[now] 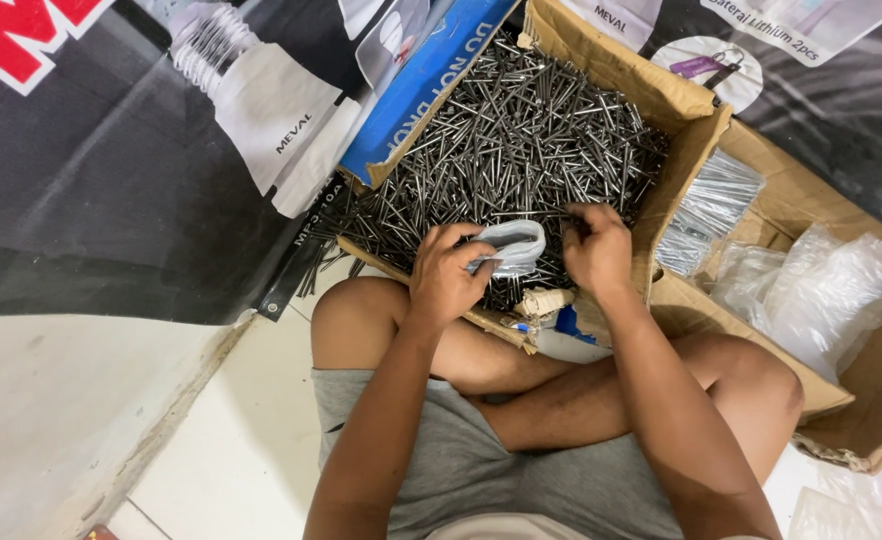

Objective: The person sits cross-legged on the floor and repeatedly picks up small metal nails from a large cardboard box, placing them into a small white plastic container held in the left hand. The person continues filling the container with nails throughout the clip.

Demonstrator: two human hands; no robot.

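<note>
Left hand (448, 272) pinching a small clear bag (513, 246), right hand (597, 250) fingers curled among nails (521, 140) in a cardboard box (616, 60).

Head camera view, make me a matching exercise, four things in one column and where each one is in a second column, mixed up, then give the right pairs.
Things:
1. Loose nails
2. Small plastic bag
3. Clear empty bags
4. Packed nail bundles

Places:
A. Heaped in the second carton's near end, on the person's right
B. Filling the open cardboard box in front of the person
C. Stacked at the second carton's far end
D. Held in the left hand, with the right hand close beside it

Pairs: 1-B, 2-D, 3-A, 4-C
</note>
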